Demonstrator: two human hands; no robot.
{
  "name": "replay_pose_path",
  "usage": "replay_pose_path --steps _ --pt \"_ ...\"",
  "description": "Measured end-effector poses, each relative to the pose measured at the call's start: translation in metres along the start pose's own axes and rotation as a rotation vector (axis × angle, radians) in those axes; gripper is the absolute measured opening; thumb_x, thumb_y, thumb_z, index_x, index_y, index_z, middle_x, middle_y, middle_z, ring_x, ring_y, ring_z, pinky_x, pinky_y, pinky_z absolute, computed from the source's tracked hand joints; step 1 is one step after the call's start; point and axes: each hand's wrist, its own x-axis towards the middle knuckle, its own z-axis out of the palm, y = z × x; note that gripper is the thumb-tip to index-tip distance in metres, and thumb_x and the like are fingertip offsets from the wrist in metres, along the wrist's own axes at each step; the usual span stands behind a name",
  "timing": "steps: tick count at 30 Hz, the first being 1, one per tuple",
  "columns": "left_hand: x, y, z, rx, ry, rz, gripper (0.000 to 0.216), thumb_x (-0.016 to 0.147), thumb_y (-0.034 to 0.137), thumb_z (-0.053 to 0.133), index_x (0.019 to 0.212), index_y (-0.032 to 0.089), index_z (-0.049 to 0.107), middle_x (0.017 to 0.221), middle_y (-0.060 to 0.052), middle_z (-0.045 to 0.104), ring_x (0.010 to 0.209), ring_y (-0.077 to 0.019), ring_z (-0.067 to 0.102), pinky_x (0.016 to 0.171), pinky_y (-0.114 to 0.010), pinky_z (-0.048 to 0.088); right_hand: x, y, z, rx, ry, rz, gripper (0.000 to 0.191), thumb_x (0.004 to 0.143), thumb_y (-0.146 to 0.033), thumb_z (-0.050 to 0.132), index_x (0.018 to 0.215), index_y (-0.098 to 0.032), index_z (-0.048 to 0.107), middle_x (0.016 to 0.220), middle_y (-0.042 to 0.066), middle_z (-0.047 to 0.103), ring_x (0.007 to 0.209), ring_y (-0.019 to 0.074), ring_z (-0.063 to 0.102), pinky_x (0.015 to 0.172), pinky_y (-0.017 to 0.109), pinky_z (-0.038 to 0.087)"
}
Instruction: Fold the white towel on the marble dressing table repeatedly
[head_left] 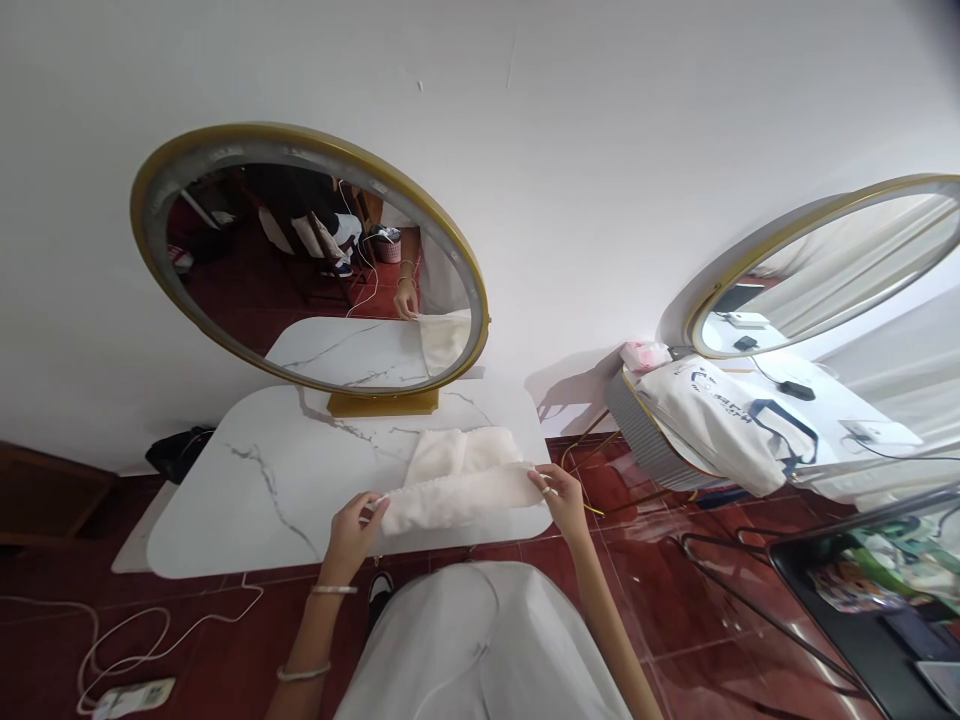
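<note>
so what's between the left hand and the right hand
In the head view, a white cloth spans from the left hand to the right hand, above the marble-patterned table.

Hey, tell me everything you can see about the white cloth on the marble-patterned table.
The white cloth is slightly creamy and looks soft and fluffy, perhaps like towelling. Its near part forms a long band across the front, pinched at one end by the left hand and at the other by the right hand. The far part lies lightly wrinkled on the table, toward its right end. Whether the band touches the tabletop is unclear.
</note>
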Motion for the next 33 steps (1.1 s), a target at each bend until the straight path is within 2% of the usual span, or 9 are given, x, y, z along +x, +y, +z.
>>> replay_pose_path --steps 4,8,13,16,20,25,29,31,33 --pt "0.000 0.005 -0.003 -0.061 -0.006 -0.021 0.037 0.073 0.057 0.054 0.069 0.021 0.061 0.068 0.000 0.065 0.056 -0.0144 0.062 0.052 -0.024 0.052 0.002 -0.002 -0.001 0.080 0.075 0.024 0.027 0.066 -0.045 0.078 0.071 -0.019 0.070 0.075 0.004 0.070 0.077 0.0208 0.064 0.073 0.032 0.050" --pt "0.000 0.019 -0.015 -0.160 -0.008 -0.033 0.036 0.071 0.056 0.060 0.071 0.020 0.064 0.077 -0.003 0.069 0.064 -0.0165 0.066 0.060 -0.026 0.057 0.003 -0.004 -0.003 0.204 0.136 0.053 0.029 0.062 -0.044 0.082 0.072 -0.020 0.069 0.075 0.004 0.071 0.075 0.0201 0.065 0.069 0.032 0.051" --pt "0.003 0.038 -0.038 -0.246 -0.036 -0.046 0.040 0.065 0.057 0.070 0.075 0.019 0.070 0.083 -0.006 0.073 0.075 -0.0203 0.069 0.073 -0.031 0.059 0.004 -0.014 -0.011 0.311 0.117 0.074 0.027 0.057 -0.039 0.085 0.070 -0.021 0.070 0.073 0.002 0.071 0.070 0.0170 0.064 0.067 0.030 0.050" --pt "0.013 0.053 -0.055 -0.220 -0.057 0.003 0.040 0.063 0.057 0.073 0.074 0.019 0.072 0.083 -0.006 0.075 0.079 -0.0214 0.070 0.077 -0.032 0.059 0.009 -0.029 -0.017 0.350 0.099 0.055 0.026 0.054 -0.036 0.087 0.067 -0.021 0.070 0.072 0.001 0.070 0.069 0.0154 0.062 0.066 0.028 0.050" --pt "0.043 0.089 -0.082 -0.194 -0.137 0.112 0.033 0.062 0.051 0.076 0.070 0.020 0.072 0.086 -0.007 0.075 0.083 -0.0217 0.069 0.079 -0.032 0.058 0.037 -0.060 -0.025 0.426 0.119 -0.091 0.026 0.055 -0.034 0.087 0.066 -0.022 0.067 0.069 -0.001 0.067 0.066 0.0125 0.060 0.067 0.028 0.048" --pt "0.083 0.150 -0.106 -0.423 -0.235 0.234 0.033 0.054 0.048 0.081 0.058 0.019 0.066 0.075 -0.005 0.072 0.073 -0.0197 0.067 0.062 -0.030 0.057 0.087 -0.107 -0.039 0.477 0.134 -0.225 0.037 0.054 -0.045 0.084 0.058 -0.023 0.055 0.060 -0.006 0.056 0.062 0.0103 0.055 0.069 0.029 0.048" --pt "0.087 0.181 -0.115 -0.187 -0.135 0.372 0.025 0.066 0.044 0.075 0.067 0.019 0.069 0.082 -0.005 0.073 0.081 -0.0193 0.068 0.072 -0.031 0.058 0.090 -0.131 -0.051 0.446 0.194 -0.319 0.032 0.053 -0.036 0.086 0.063 -0.022 0.060 0.065 -0.005 0.058 0.062 0.0087 0.055 0.066 0.026 0.048" --pt "0.079 0.184 -0.117 -0.093 -0.088 0.420 0.026 0.070 0.045 0.072 0.069 0.019 0.069 0.083 -0.004 0.074 0.082 -0.0187 0.068 0.079 -0.031 0.057 0.076 -0.132 -0.058 0.416 0.230 -0.334 0.029 0.052 -0.031 0.087 0.064 -0.022 0.062 0.068 -0.004 0.061 0.063 0.0090 0.057 0.064 0.024 0.048" --pt "0.065 0.179 -0.118 -0.048 -0.112 0.422 0.027 0.071 0.047 0.070 0.069 0.020 0.069 0.084 -0.003 0.074 0.082 -0.0187 0.068 0.083 -0.033 0.056 0.053 -0.129 -0.067 0.374 0.232 -0.321 0.027 0.053 -0.028 0.088 0.064 -0.021 0.064 0.069 -0.002 0.063 0.065 0.0104 0.060 0.063 0.024 0.049"
